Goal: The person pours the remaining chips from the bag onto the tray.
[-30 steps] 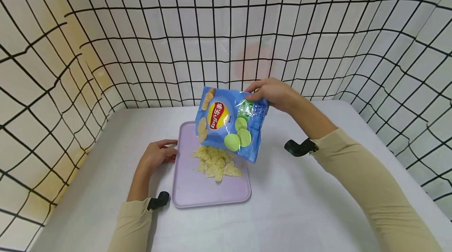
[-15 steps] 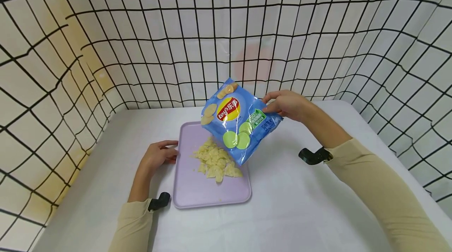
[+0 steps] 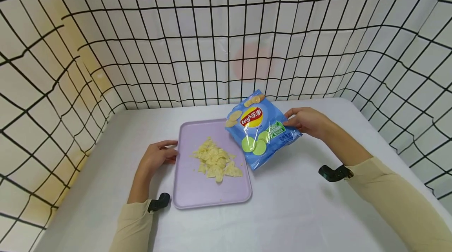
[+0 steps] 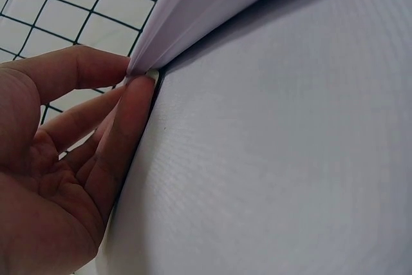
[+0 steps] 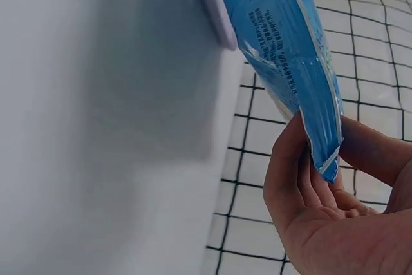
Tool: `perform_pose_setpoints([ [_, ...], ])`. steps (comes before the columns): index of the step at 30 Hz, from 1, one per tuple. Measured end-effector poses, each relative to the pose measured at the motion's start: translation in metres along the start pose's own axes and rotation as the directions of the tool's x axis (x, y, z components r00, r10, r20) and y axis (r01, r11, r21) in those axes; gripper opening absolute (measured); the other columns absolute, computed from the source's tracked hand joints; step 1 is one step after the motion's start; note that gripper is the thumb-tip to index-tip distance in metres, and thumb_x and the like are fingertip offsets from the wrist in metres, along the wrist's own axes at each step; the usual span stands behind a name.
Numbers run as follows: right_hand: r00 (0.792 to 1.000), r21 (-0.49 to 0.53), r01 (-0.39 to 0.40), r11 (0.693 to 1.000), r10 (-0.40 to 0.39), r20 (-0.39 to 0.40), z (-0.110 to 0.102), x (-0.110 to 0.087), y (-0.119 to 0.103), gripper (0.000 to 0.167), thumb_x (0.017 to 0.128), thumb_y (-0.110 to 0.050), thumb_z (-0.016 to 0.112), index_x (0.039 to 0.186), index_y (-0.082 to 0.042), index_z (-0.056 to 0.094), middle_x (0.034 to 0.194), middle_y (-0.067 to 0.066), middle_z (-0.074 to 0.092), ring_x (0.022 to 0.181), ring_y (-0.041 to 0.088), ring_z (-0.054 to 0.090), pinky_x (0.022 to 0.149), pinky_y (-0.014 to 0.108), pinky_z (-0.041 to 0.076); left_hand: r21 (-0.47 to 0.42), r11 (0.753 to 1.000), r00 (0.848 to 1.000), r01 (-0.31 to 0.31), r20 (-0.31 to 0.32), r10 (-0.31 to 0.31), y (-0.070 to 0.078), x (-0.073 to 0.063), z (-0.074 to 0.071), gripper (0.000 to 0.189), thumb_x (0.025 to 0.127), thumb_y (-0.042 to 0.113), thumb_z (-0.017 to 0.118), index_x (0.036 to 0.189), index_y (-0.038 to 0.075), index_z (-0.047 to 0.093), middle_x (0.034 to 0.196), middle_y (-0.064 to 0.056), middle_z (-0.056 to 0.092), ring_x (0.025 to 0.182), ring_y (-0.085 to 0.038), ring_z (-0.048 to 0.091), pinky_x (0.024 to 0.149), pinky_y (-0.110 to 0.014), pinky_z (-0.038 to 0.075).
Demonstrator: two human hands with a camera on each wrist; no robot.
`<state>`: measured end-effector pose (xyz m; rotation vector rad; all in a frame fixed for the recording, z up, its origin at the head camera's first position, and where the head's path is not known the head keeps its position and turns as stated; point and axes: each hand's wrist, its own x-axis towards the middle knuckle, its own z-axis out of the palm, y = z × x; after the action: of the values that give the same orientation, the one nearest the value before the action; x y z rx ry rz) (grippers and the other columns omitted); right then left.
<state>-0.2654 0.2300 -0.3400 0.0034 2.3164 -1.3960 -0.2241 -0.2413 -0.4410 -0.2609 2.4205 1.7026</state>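
Observation:
My right hand (image 3: 310, 121) pinches the edge of a blue Lay's chip bag (image 3: 263, 126). The bag is held tilted over the table, its lower left part overlapping the tray's right edge in the head view. In the right wrist view, the bag (image 5: 283, 43) is seen from its side, its sealed edge between thumb and fingers. A pile of broken potato chips (image 3: 213, 159) lies on the purple tray (image 3: 208, 195). My left hand (image 3: 155, 157) is at the tray's left side. In the left wrist view, its thumb and fingers pinch the tray's rim (image 4: 187, 17).
The tray lies on a white-covered table (image 3: 289, 205). A black wire grid (image 3: 219, 40) walls the back and both sides. Dark wrist-worn cameras sit at the cuffs of the beige sleeves (image 3: 392, 193). White cloth hangs behind the grid.
My right hand has moved right and lower with the chip bag, which has turned and swung off the chips, so the whole pile shows. My left hand and the tray have stayed in place.

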Motion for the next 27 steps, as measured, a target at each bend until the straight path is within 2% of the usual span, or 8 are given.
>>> perform_pose_setpoints([
  [9,0.996,0.054,-0.087,0.995,0.088,-0.007,-0.003,-0.008,0.038,0.044,0.101,-0.016,0.059,0.137,0.006,0.045,0.107,0.007,0.066,0.091,0.018,0.065,0.082,0.023,0.057,0.028,0.999,1.000,0.016,-0.020,-0.015,-0.002,-0.001,-0.002,0.049,0.089,0.012,0.071,0.137,0.005,0.063,0.094,-0.008,0.076,0.072,-0.013,0.070,0.067,-0.023,0.058],
  [13,0.994,0.091,-0.112,0.989,0.112,0.013,-0.005,-0.012,0.054,0.040,0.101,-0.015,0.059,0.132,0.006,0.047,0.101,0.003,0.067,0.088,0.015,0.066,0.081,0.024,0.057,0.051,0.999,1.000,0.019,-0.021,-0.018,-0.002,-0.002,-0.002,0.049,0.089,0.013,0.070,0.137,0.005,0.062,0.093,-0.007,0.075,0.072,-0.013,0.069,0.067,-0.023,0.057],
  [18,0.993,0.117,-0.110,0.987,0.104,0.063,-0.007,-0.016,0.070,0.034,0.101,-0.016,0.060,0.125,0.006,0.050,0.097,0.001,0.067,0.087,0.013,0.066,0.082,0.024,0.057,0.056,0.998,1.000,0.019,-0.021,-0.018,-0.001,-0.001,-0.002,0.049,0.089,0.013,0.070,0.137,0.006,0.063,0.093,-0.008,0.075,0.072,-0.013,0.069,0.068,-0.023,0.057],
  [23,0.993,0.011,-0.084,0.996,0.082,0.086,-0.008,-0.022,0.077,0.046,0.101,-0.020,0.060,0.134,0.009,0.047,0.108,0.007,0.069,0.093,0.016,0.068,0.087,0.028,0.059,0.038,0.999,1.000,0.022,-0.017,-0.021,0.001,0.000,-0.001,0.049,0.089,0.013,0.069,0.137,0.006,0.063,0.094,-0.008,0.074,0.071,-0.013,0.070,0.068,-0.023,0.057],
  [27,0.988,-0.073,-0.090,0.993,0.098,0.122,-0.007,-0.025,0.080,0.052,0.098,-0.023,0.064,0.136,0.008,0.048,0.114,0.010,0.071,0.094,0.019,0.070,0.088,0.032,0.060,0.041,0.999,0.999,0.027,-0.021,-0.026,0.000,0.000,-0.002,0.048,0.090,0.012,0.069,0.137,0.006,0.063,0.092,-0.008,0.073,0.071,-0.013,0.070,0.068,-0.022,0.057],
])
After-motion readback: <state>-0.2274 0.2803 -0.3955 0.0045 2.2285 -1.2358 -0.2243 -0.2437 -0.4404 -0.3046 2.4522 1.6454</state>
